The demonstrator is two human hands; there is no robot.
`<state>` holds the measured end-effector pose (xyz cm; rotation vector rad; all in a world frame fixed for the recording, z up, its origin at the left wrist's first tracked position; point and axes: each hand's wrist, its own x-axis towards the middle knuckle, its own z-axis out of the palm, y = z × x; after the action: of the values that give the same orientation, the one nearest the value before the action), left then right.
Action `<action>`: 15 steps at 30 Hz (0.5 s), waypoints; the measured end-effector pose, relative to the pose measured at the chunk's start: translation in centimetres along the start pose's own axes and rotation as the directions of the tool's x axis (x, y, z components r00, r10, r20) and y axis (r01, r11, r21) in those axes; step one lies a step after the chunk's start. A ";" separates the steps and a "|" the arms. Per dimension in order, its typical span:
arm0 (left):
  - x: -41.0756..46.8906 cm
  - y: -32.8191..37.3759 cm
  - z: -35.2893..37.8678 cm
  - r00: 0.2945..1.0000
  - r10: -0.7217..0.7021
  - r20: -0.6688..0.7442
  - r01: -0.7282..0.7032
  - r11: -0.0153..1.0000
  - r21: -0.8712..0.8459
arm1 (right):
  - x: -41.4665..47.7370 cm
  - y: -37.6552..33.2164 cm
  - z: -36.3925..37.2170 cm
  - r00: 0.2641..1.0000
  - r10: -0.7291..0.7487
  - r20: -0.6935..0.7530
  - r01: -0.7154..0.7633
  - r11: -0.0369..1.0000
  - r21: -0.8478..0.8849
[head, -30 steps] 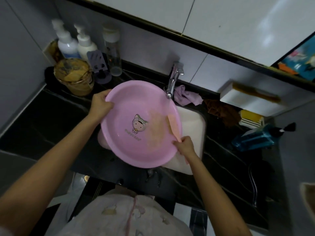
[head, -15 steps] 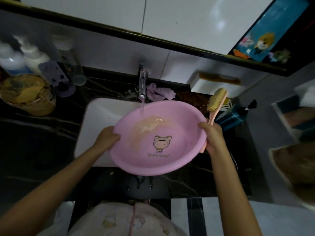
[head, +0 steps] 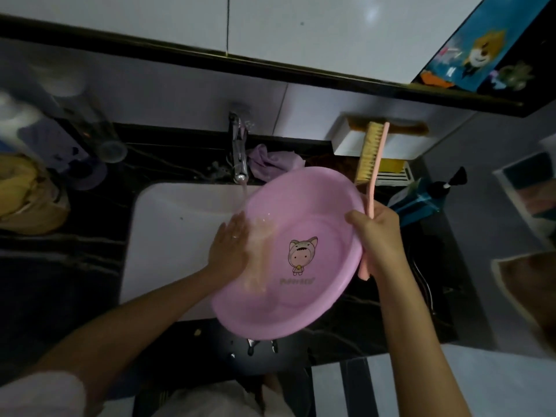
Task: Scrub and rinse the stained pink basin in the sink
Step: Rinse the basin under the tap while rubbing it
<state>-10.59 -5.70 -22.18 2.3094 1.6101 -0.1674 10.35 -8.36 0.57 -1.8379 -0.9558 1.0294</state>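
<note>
the basin point(head: 313, 224) is held tilted over the right part of the sink point(head: 180, 236), its near edge out over the dark surface point(head: 60, 281), open side toward the person; a pale orange stain point(head: 258, 257) smears its inner left wall; water point(head: 244, 194) from the tap point(head: 239, 152) at the far side lands on the far left rim, just above that stain; the left hand point(head: 230, 251) lies flat on the stained wall, fingers straight and together, holding nothing; the right hand point(head: 376, 236) is clamped on the right rim, thumb inside and fingers behind, and the same grip pins the handle of the brush point(head: 371, 158), whose bristle head sticks up on the far side, clear of the basin; a purple cloth point(head: 270, 162) lies just beside the tap.

this looks like rubbing the stain with the bare palm under the stream, the brush idle for now; the stain is plainly not gone, so i judge the task partway through, with scrubbing and a final rinse left to do; the next move probably calls for the left hand to take the rim so the right can free the brush and bring the bristles onto the smear, the basin tilted so dirty water drains into the sink and not over the near edge onto the surface; wet plastic is likely slippery, so one hand should be firm before the other lets go.
</note>
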 end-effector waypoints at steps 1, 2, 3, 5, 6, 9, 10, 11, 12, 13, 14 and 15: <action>1.4 -0.1 -0.4 0.997 0.082 -0.009 -0.081 0.991 0.111 | 0.0 -0.1 0.1 1.000 -0.022 0.011 0.022 1.000 -0.016; 2.7 -0.2 -1.0 0.991 0.133 -0.027 -0.125 0.970 0.210 | 0.0 -0.1 0.2 0.999 -0.040 0.020 0.041 0.999 -0.030; 4.0 -0.3 -1.4 0.987 0.159 -0.028 -0.148 0.961 0.234 | -0.1 -0.1 0.3 0.998 -0.052 0.022 0.053 0.998 -0.034; 5.0 0.1 -1.3 0.985 0.175 -0.007 -0.169 0.961 0.219 | -0.1 -0.1 0.5 0.997 -0.073 0.003 0.073 0.997 -0.034; 4.5 0.7 -1.4 0.988 0.152 0.011 -0.150 0.964 0.217 | 0.0 0.1 0.6 0.997 -0.073 -0.018 0.072 0.997 -0.034; 1.4 1.4 2.1 0.959 0.232 0.164 -0.248 0.965 0.085 | -0.1 0.2 1.1 0.993 -0.096 -0.070 0.092 0.994 -0.051; -0.1 1.5 2.5 0.932 0.296 0.211 -0.318 0.945 0.078 | -0.1 0.2 1.2 0.992 -0.103 -0.070 0.100 0.994 -0.051; -1.1 1.2 2.9 0.905 0.345 0.248 -0.371 0.926 0.067 | -0.1 0.1 1.3 0.992 -0.113 -0.059 0.110 0.992 -0.053; -1.5 0.7 2.6 0.889 0.400 0.225 -0.418 0.908 0.037 | -0.1 0.1 1.3 0.991 -0.122 -0.046 0.119 0.991 -0.058; -1.3 0.5 1.9 0.893 0.413 0.180 -0.421 0.907 0.010 | -0.1 0.0 1.4 0.991 -0.127 -0.032 0.125 0.990 -0.065; -0.6 0.1 1.2 0.903 0.424 0.075 -0.422 0.906 -0.033 | -0.2 0.0 1.3 0.991 -0.130 -0.025 0.128 0.989 -0.073; 0.5 -0.3 0.6 0.923 0.381 -0.049 -0.384 0.918 -0.095 | -0.1 0.0 1.3 0.991 -0.134 -0.024 0.132 0.988 -0.079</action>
<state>-10.62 -5.40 -22.95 2.4986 1.1154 0.0416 9.17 -8.09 0.18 -1.8198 -1.0984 0.8928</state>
